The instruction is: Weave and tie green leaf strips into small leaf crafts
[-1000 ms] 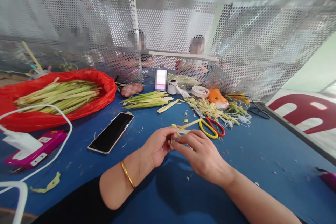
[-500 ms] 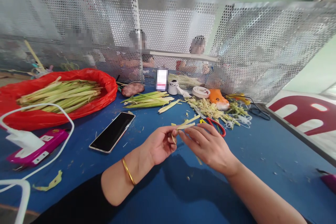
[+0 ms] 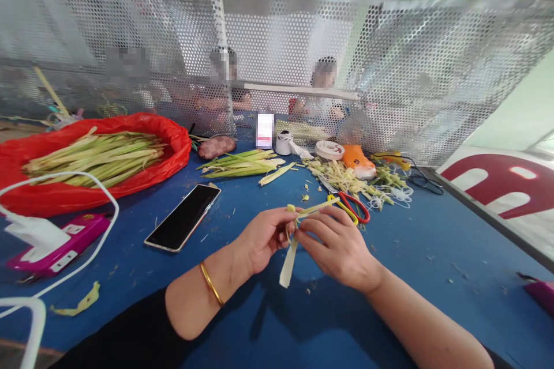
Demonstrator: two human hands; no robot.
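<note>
Between my two hands, in the middle of the view, is a pale green leaf strip (image 3: pixel 289 265), folded at my fingertips. One flat end hangs down below my fingers and a thin end points up to the right. My left hand (image 3: pixel 266 239) is closed, thumb and fingers pinching the strip. My right hand (image 3: pixel 340 245) has its fingers curled against the same strip from the other side. Just behind the right hand lie scissors (image 3: pixel 359 207) with red and yellow handles. Further back rests a bundle of green leaf strips (image 3: pixel 238 166).
A red plastic bag (image 3: pixel 179 150) full of long leaves stands left. Nearer are a phone (image 3: pixel 184 219) and a purple power strip (image 3: pixel 82 236) with a white cable. Leaf scraps (image 3: pixel 341 176), a tape roll (image 3: pixel 329 150) and an orange packet (image 3: pixel 357 158) lie before a perforated metal screen (image 3: pixel 294 29).
The strip has been turned in my fingers: a broad flat end now hangs down below my hands. My right hand has shifted slightly left, showing more of the scissors' handles.
</note>
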